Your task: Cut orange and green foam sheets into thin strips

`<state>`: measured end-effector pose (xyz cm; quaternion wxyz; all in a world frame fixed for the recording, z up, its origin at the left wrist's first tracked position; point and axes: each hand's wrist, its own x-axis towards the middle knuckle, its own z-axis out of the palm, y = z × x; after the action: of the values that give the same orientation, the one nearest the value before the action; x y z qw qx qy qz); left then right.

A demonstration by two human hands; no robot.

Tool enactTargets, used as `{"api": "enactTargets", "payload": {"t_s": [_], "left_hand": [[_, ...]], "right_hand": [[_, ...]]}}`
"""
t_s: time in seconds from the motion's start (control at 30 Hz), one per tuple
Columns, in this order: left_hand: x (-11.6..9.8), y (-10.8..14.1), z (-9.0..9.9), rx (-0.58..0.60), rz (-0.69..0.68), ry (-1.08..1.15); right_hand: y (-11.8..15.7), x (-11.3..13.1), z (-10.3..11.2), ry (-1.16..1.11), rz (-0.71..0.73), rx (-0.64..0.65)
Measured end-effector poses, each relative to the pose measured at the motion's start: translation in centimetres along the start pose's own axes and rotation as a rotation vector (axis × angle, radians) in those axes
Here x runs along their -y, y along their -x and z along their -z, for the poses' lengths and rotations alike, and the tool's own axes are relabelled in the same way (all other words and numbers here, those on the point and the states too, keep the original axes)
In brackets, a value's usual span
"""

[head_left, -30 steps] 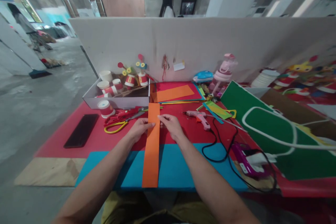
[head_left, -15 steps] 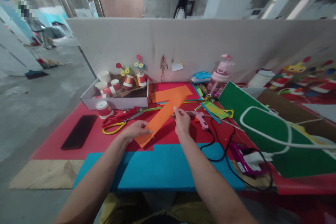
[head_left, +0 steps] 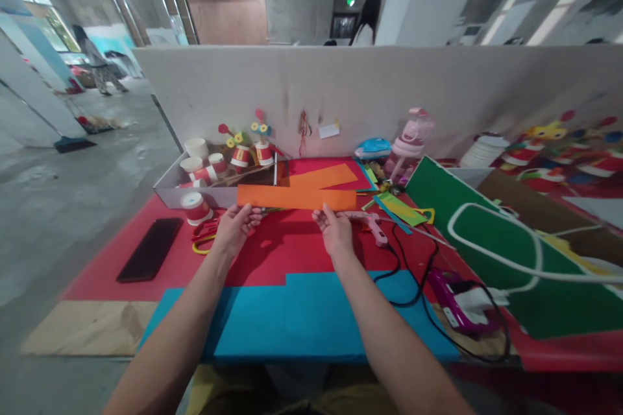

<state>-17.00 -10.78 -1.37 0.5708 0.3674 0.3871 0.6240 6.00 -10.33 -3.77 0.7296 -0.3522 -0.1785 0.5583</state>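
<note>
- Left hand (head_left: 234,228) is holding an orange strip (head_left: 296,197) by its lower edge, close to the left end; fingers are closing on the paper there, some curling below it.
- Right hand (head_left: 337,231) is gripping the same edge toward the other end, thumb lying on the near face; fingertips behind the paper are hiding.
- Strip is stretching crosswise, raised over the red-covered bench (head_left: 272,256), and is masking part of the white box (head_left: 168,196) front and the near edge of an orange sheet (head_left: 324,176).
- Left hand is covering much of the scissors; red handles (head_left: 203,229) and a yellow loop (head_left: 200,248) are showing beside it.
- Pink glue gun (head_left: 372,227) is lying just right of the right hand, its nozzle hard to make out.
- Far right, red-and-yellow figures (head_left: 540,141) are blurring together.
- Beyond the partition (head_left: 219,81), a person (head_left: 368,21) is showing only from the shoulders up.
</note>
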Motion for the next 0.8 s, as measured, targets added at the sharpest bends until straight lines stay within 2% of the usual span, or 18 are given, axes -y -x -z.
{"api": "enactTargets", "payload": {"t_s": [0.13,0.33,0.43,0.6,0.7,0.8], "left_hand": [[1.3,0.8,-0.8,0.136,0.033,-0.222],[2.4,2.3,-2.3,0.195,0.003,-0.483],[2.5,2.5,-2.6,0.203,-0.024,-0.479],[3.3,2.3,-2.3,0.201,-0.023,-0.331],[3.8,2.2,-2.2,0.215,0.013,-0.281],[4.2,2.2,-2.2,0.223,0.050,-0.272]], "right_hand": [[1.3,-1.5,-0.7,-0.016,-0.119,0.106],[3.0,-3.3,-1.4,-0.001,-0.234,0.215],[3.2,-3.4,-1.4,0.010,-0.258,0.244],[3.6,-3.4,-1.7,0.049,-0.276,0.323],[4.0,-3.8,-1.8,0.176,-0.240,0.369],[4.0,-4.1,-1.8,0.270,-0.161,0.331]]}}
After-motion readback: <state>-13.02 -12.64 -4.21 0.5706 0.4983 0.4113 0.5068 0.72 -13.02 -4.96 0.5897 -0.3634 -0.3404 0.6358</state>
